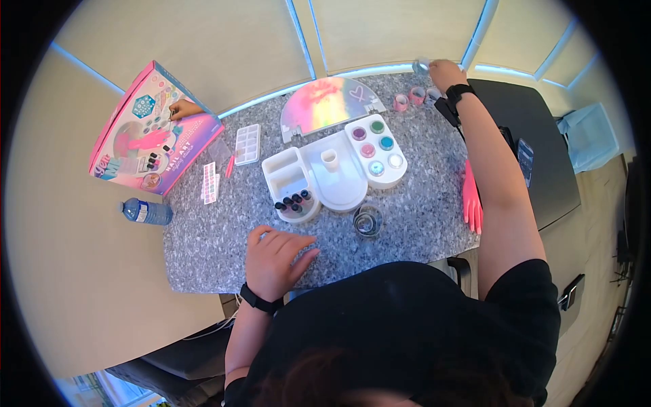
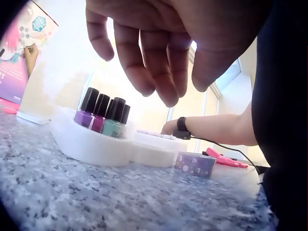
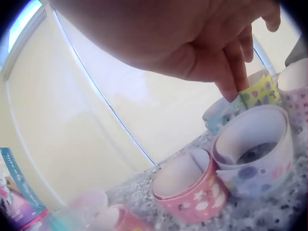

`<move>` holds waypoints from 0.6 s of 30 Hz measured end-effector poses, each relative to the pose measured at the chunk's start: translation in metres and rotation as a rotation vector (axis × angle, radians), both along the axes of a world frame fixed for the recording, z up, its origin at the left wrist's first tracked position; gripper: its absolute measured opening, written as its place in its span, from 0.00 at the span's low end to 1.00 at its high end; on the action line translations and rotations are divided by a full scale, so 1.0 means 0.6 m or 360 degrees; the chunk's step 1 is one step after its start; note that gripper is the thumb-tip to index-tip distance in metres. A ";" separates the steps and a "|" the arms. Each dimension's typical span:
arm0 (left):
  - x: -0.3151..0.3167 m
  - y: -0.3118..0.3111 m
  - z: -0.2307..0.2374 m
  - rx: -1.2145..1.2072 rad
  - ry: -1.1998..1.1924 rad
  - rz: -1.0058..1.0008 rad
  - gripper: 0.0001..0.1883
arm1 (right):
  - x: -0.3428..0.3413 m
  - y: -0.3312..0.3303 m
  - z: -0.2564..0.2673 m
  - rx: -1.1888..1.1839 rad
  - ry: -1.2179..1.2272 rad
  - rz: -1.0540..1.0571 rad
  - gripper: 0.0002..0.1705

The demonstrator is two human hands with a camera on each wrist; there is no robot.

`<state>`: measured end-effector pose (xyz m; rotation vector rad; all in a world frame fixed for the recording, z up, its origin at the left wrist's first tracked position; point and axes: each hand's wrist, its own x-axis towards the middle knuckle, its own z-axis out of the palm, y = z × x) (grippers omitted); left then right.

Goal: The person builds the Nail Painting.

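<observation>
At the far right back of the table, my right hand [image 1: 446, 74] reaches toward several coiled patterned strips. Its thumb and fingertip pinch the edge of a light blue coiled strip [image 3: 225, 114], right beside a yellow coiled strip [image 3: 260, 92]. Closer to the camera are a pink coiled strip [image 3: 195, 204] and a pale lilac one [image 3: 260, 178]. My left hand [image 1: 274, 259] hovers over the front of the table, fingers loosely bent and holding nothing. Ahead of it stand nail polish bottles [image 2: 114, 118] in a white tray [image 1: 298, 216]. A purple coiled strip [image 2: 195, 164] lies to the tray's right.
Six pots of colour fill a white holder [image 1: 390, 178]. Behind it lies a shiny half-round panel [image 1: 324, 105]. A nail art box [image 1: 152, 136], a water bottle [image 1: 147, 211] and a divided case [image 1: 248, 144] are at left. A pink model hand [image 1: 471, 203] lies at right.
</observation>
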<state>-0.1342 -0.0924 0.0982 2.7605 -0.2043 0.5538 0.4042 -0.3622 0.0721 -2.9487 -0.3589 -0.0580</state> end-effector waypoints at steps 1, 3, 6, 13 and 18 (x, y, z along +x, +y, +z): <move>0.004 -0.001 0.000 -0.0001 -0.0011 -0.0022 0.11 | -0.020 -0.005 0.000 0.0273 -0.0264 0.0117 0.24; 0.013 -0.003 0.001 -0.0004 -0.0018 -0.0056 0.11 | -0.099 -0.015 0.042 0.0641 -0.0518 0.0486 0.21; 0.031 -0.008 0.002 -0.0005 -0.0081 -0.0118 0.11 | -0.292 -0.028 0.115 0.0811 -0.0577 0.0926 0.14; 0.073 -0.023 -0.015 -0.0121 0.0375 -0.0240 0.20 | -0.560 -0.097 0.042 0.0273 -0.0097 0.0932 0.21; 0.095 -0.044 -0.024 -0.0138 0.0805 -0.0274 0.31 | -0.581 -0.121 -0.021 0.0235 0.0023 0.0890 0.18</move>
